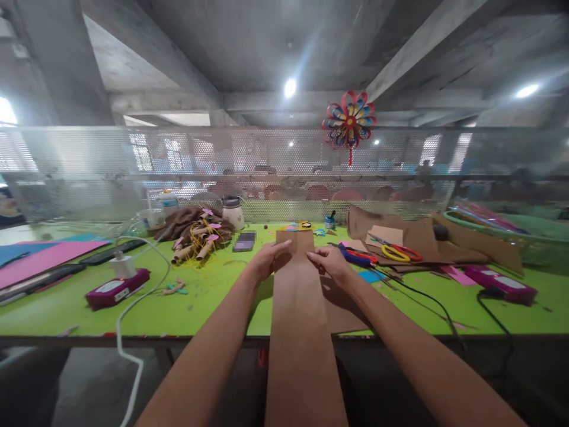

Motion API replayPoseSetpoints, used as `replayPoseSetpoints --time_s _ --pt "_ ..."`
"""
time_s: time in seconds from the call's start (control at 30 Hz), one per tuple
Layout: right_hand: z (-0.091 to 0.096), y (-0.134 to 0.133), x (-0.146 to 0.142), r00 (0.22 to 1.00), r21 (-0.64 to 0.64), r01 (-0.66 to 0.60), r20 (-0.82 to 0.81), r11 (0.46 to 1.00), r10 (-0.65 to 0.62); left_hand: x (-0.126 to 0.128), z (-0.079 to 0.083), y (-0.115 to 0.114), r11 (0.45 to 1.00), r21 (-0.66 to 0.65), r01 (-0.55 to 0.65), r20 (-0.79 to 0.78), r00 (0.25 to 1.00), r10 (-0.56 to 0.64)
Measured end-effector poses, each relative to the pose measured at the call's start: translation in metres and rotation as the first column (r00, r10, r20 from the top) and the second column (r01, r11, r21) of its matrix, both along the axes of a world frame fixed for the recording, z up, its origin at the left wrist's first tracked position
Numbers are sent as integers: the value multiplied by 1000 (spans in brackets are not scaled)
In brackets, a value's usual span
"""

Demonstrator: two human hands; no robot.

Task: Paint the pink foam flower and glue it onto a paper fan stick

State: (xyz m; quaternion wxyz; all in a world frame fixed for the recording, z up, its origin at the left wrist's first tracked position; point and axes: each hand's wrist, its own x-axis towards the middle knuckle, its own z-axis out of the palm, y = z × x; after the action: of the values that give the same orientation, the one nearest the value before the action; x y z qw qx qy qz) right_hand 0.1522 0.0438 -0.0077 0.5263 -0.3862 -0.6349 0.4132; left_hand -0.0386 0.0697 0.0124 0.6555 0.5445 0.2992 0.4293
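1. A long brown paper strip (300, 320) lies from between the two hands toward the near side, its long axis running far to near, over the table edge and out of view.
2. The left hand (267, 259) grips the strip's left edge near the far end, thumb flat on top; the fingers underneath are hidden.
3. The right hand (332, 262) pinches the right edge, thumb and fingertips closed together on the paper. Both hands are about equally near the far end.
4. The strip looks like matte, stiff paper, faintly creased, with straight sides.
5. Under its right side, more brown paper (347, 318) rests on the smooth green table (208, 314).
6. Far right lie scissors (397, 253) with red and yellow handles, beside loose brown sheets (418, 232).
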Motion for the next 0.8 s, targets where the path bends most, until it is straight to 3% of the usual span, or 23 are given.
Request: replayPoseSetpoints --time_s 0.23,0.53,0.8 --pt "-7 5 1 999 -29 -23 -45 999 22 5 -4 8 986 -48 -157 5 987 158" --pt "-9 9 4 995 -77 44 -81 996 -51 13 -5 10 991 -63 -121 54 991 125" --pt "-1 0 7 998 -123 -15 -68 992 6 17 -1 8 976 -112 -187 91 976 198"
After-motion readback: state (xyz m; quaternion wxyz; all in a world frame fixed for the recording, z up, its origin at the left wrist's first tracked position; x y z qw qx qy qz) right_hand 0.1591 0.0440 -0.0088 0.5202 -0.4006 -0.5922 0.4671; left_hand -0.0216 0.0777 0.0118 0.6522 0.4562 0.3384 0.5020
